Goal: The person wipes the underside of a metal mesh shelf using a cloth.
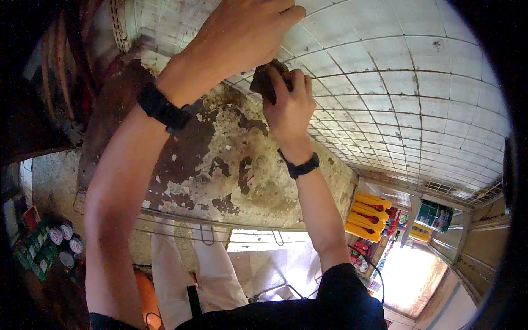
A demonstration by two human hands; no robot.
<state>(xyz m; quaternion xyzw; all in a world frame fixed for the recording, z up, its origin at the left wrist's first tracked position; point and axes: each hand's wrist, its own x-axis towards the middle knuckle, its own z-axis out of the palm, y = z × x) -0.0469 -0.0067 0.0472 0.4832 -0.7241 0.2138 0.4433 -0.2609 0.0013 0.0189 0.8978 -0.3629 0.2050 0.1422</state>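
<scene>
My right hand [291, 103] grips a dark, crumpled pad or cloth [264, 82] near the foot of the wire grid panel [381, 70]. The pad's exact kind cannot be made out. Higher up, my left hand [247, 35] reaches across to the same panel, its fingers bent and partly cut off by the top edge of the view. Whether anything lies under those fingers is hidden. Below both hands is a worn shelf or counter top [272, 173], with peeling pale paint and large dark brown patches. A black band [161, 107] circles each wrist.
Bent wire hooks [207, 235] hang along the shelf's near edge. Yellow tool-like items [367, 216] and red packages stand at the right. Green boxes and round white-topped containers [66, 235] sit at lower left. An orange object [146, 295] is beside my legs.
</scene>
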